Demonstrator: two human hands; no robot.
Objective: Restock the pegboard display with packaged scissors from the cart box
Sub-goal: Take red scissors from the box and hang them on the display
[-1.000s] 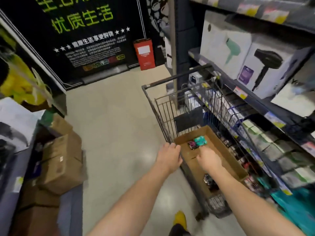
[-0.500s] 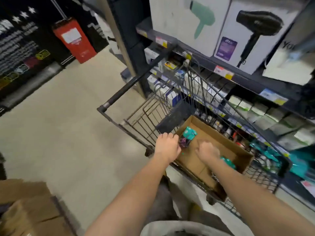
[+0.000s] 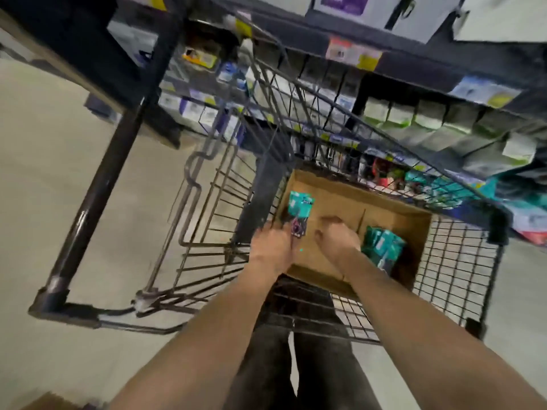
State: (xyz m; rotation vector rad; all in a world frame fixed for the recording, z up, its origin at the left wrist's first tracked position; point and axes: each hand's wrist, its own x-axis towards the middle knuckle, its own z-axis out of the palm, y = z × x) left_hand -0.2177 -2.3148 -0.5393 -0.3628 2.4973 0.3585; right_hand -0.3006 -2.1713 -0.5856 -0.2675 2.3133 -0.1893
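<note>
An open cardboard box (image 3: 393, 220) sits in the wire cart (image 3: 453, 279). A teal scissors package (image 3: 300, 207) with a dark lower end lies against the box's left wall. A stack of teal packages (image 3: 383, 247) stands at the right side of the box. My left hand (image 3: 272, 247) is at the left wall, fingers curled over its edge and touching the lower end of the lone package. My right hand (image 3: 336, 239) is low inside the box between the lone package and the stack, fingers loosely curled and holding nothing. Motion blur hides the fingertips.
The cart's dark handle bar (image 3: 97, 190) runs along the left. Store shelves (image 3: 414, 119) with boxed goods and price tags stand right behind the cart. Pale floor (image 3: 59, 173) spreads to the left. My legs (image 3: 310, 365) are below the cart.
My head has tilted down, giving a near top-down look into the cart. Both hands have dropped lower into the box, and the stack of teal packages at the right has come into sight.
</note>
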